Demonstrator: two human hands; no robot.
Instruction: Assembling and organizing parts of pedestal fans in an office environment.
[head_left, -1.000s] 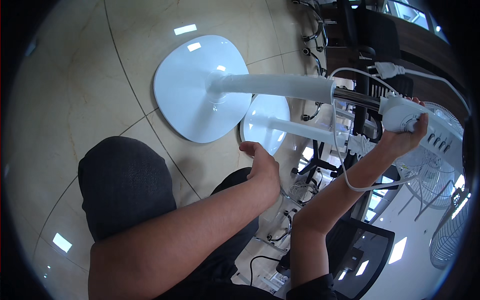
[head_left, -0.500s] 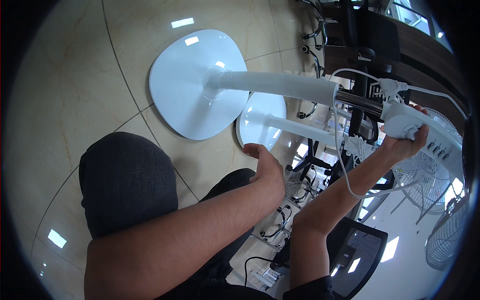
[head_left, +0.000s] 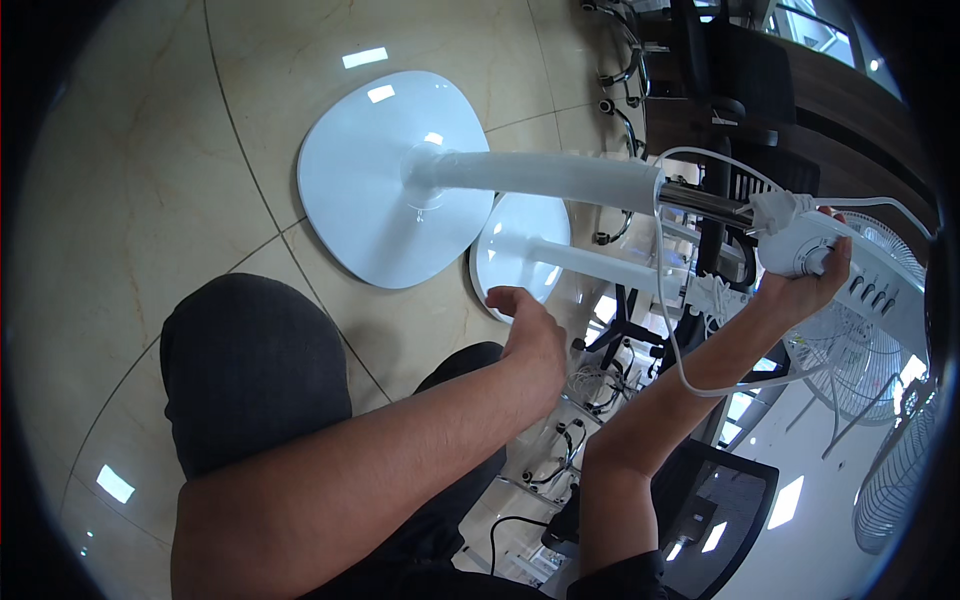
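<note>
"So, reading from the left, what surrounds the worker?"

"A dark-trousered knee (head_left: 255,370) juts out at left, below the broad white base (head_left: 365,190) of a pedestal fan (head_left: 555,178) standing on the floor. That base partly hides a second white base (head_left: 500,245) just to its right. The left hand (head_left: 532,332), loosely curled and free, overlaps the second base's edge in the view. Farther right, a white cord (head_left: 683,370) loops across the right forearm (head_left: 710,365), and a white plug (head_left: 777,212) obscures part of the fan's control housing (head_left: 797,248). The right hand (head_left: 800,288) grips that housing, thumb at its dial."

"And the surface, the room?"

"Glossy beige tiles (head_left: 130,170), crossed by dark joints, mirror bright lights. Chrome chair legs (head_left: 625,120), a black mesh chair back (head_left: 735,500) and a black chair (head_left: 755,80) crowd the right side, with a wire fan grille (head_left: 890,470) and a window (head_left: 815,38) near the rim."

"Any difference from one second earlier?"

"The plug, then seen above the housing, now sits lower in the view, in front of it. Both hands hold nearly the same positions, and the fan's base remains on the tiles."
</note>
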